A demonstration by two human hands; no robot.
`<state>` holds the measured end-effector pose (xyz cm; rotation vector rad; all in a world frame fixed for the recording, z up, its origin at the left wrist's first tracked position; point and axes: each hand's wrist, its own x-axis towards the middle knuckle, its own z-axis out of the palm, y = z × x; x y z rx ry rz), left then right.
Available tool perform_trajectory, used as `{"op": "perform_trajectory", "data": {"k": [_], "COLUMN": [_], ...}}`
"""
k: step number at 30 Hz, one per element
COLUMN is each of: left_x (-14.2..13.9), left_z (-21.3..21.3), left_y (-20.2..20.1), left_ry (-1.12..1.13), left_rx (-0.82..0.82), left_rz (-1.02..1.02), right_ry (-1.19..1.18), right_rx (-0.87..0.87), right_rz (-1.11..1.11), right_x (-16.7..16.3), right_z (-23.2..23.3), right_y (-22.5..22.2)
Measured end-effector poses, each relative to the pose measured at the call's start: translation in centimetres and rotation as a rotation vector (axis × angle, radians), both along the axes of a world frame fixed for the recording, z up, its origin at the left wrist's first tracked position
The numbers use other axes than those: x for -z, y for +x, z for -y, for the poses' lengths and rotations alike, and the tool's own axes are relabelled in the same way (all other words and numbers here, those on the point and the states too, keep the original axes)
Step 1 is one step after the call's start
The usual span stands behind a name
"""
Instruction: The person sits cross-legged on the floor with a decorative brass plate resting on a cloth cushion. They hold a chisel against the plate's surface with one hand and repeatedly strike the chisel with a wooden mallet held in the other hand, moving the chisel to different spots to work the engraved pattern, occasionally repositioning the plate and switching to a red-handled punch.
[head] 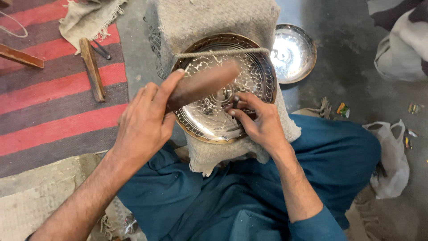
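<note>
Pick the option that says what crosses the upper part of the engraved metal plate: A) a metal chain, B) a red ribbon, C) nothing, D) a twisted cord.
D: a pale twisted cord runs straight across the upper part of the engraved metal plate, above the wooden mallet gripped by the left hand.

Your left hand grips a wooden mallet over the engraved metal plate; your right hand pinches a chisel near its centre.
</note>
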<state>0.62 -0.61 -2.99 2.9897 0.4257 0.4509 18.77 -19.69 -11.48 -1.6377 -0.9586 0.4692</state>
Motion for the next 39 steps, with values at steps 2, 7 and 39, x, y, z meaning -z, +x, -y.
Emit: {"op": "perform_trajectory", "data": {"k": [2, 7, 39], "left_x": [0.1, -0.2, -2.0], "left_z": [0.2, 0.4, 0.6], "left_y": [-0.1, -0.2, -0.8], "left_ry": [-0.019, -0.262, -0.299], "left_rx": [-0.021, -0.057, -0.069], "left_rz": [-0.043, -0.064, -0.023], "right_ry": [0.002, 0.022, 0.012], "right_rx": [0.002, -0.002, 0.039], "right_rz": [0.003, -0.051, -0.185], "right_x": [0.0, 0.3, 0.4], "right_z": [0.0, -0.2, 0.2], "right_y": [-0.1, 0.1, 0.6]}}
